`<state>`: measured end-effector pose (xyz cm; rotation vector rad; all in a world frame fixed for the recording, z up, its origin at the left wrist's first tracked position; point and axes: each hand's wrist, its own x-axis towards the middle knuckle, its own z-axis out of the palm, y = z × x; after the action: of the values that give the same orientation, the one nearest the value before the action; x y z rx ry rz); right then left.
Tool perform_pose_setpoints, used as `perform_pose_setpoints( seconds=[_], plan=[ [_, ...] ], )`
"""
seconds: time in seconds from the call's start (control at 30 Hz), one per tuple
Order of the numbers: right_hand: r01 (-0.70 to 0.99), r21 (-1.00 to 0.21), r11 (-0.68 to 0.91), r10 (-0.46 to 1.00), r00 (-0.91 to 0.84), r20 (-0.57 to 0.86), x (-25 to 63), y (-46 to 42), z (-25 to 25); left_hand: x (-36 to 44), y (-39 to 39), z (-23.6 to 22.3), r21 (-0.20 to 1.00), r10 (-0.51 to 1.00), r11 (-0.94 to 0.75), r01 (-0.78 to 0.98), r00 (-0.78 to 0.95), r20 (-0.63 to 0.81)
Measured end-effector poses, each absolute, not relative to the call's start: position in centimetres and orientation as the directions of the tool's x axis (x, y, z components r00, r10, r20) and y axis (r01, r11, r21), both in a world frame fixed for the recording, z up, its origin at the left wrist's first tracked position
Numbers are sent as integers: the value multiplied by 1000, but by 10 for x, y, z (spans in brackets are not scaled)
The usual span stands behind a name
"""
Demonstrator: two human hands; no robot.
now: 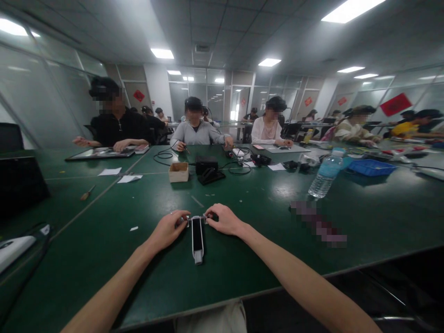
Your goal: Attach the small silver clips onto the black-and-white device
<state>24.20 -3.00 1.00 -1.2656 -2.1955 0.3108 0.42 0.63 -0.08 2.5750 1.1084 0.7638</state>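
One device [197, 236]: far end between left hand [169, 228], right hand [225, 219].

lighting: overhead, from rectangular ceiling panels [353, 9] high beyond the left hand [169, 230] and right hand [226, 220]; panels clipped to white, hazy streak across the ceiling [243, 21]. exposure dim overall. green tabletop [232, 273] dark around the hands, pale sheen ahead and to the right of the right hand. shadows soft. hands fairly crisp; room far beyond them soft, low in contrast. wide-angle stretch toward the frame edges, forearms [294, 273] elongated. blocky mosaic hides a patch [319, 223] right of the right hand.
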Motion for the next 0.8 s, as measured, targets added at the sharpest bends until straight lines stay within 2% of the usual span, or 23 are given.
perform_pose_setpoints(
  seconds=[0.8],
  plan=[
    [728,-493,476,875,-338,346,240,-33,11,8,0,9,417,749,-661,624,582,317]
  ],
)
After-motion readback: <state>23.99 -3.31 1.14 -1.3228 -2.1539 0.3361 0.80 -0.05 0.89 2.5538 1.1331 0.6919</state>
